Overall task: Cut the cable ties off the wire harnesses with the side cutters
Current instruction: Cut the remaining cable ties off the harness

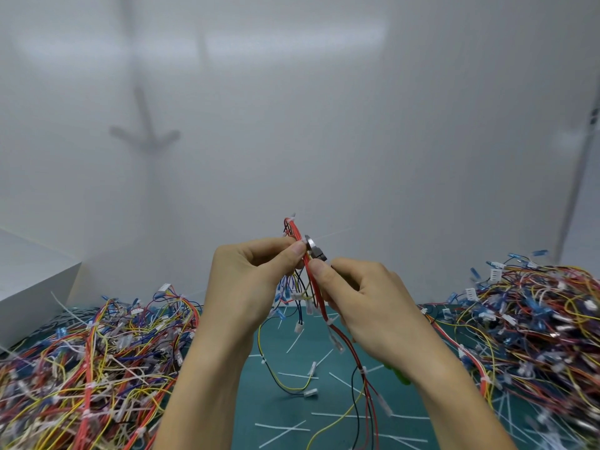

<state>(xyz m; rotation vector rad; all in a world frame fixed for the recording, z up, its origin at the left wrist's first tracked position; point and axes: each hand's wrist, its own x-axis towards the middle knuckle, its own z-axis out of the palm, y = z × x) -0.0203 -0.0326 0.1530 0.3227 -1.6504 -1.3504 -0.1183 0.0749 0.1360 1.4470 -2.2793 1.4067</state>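
- The wire harness is held up in mid-scene above the green mat, between the two heaps of harnesses to the left and right.
- The red wires are pinched near their top between thumb and forefinger of the left hand.
- The side cutters are gripped by the right hand, fingers curled round the handles; a green grip shows below the wrist.
- The cutter head is laid right against the red wires, just beside the left thumb.
- Whether a cable tie is caught between the blades cannot be told.
- Risk: insulation could be nicked, since blade and wire are touching; a slight twist of the head would do it.
- Risk: the left fingertip could be caught, being so close to the blades.
- Risk: the hanging tails could be snagged in either heap if the bundle is swung.
- The harness's long axis runs nearly upright, top end pointing up and far, tails trailing down and near, slightly right.
- One white cable tie is seen lower on the red wires, uncut.
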